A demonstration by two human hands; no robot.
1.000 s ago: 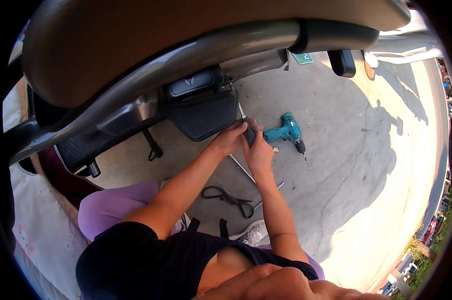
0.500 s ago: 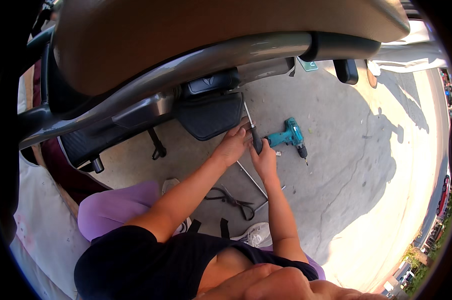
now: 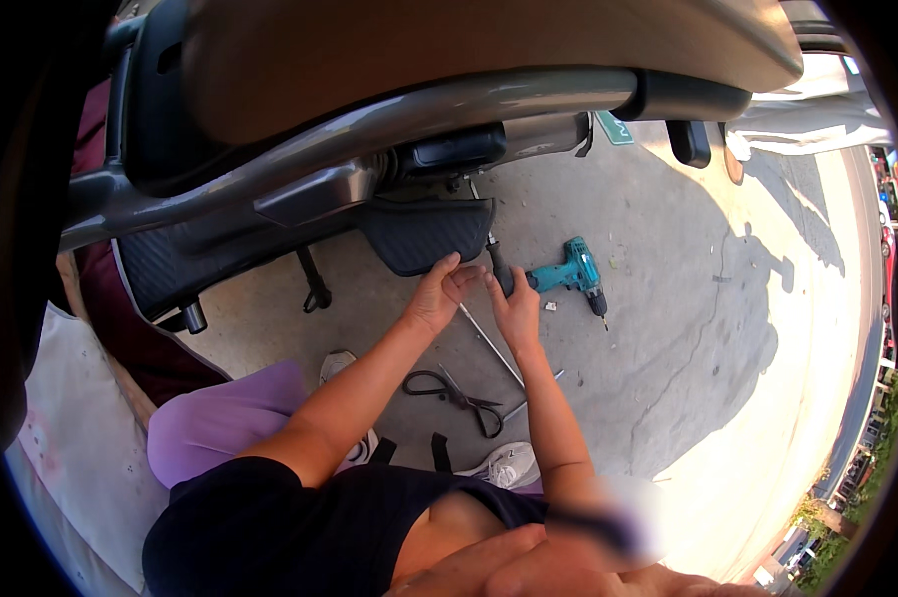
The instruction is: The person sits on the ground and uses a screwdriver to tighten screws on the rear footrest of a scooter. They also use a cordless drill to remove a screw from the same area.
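Note:
My right hand (image 3: 517,310) is closed around the black handle of a screwdriver (image 3: 499,257). Its metal shaft points up beside a black ribbed flap (image 3: 429,237) on the underside of a motor scooter; the tip is hard to make out. My left hand (image 3: 437,297) has its fingers apart, just below the flap's lower edge, and nothing shows in it. Whether a fingertip touches the flap I cannot tell. To the right of my right hand, a teal cordless drill (image 3: 576,274) with a bit fitted lies on the concrete.
The scooter's brown seat (image 3: 489,45) and grey rail (image 3: 449,99) arch over my hands. Scissors (image 3: 457,396) and a long metal rod (image 3: 491,343) lie near my shoes. A stand leg (image 3: 314,281) hangs at left. Another person's pale trouser leg (image 3: 807,114) shows at upper right.
My left hand has drawn back from the screwdriver shaft, down and left. The right hand with the screwdriver has shifted slightly left, and the view has tilted a little.

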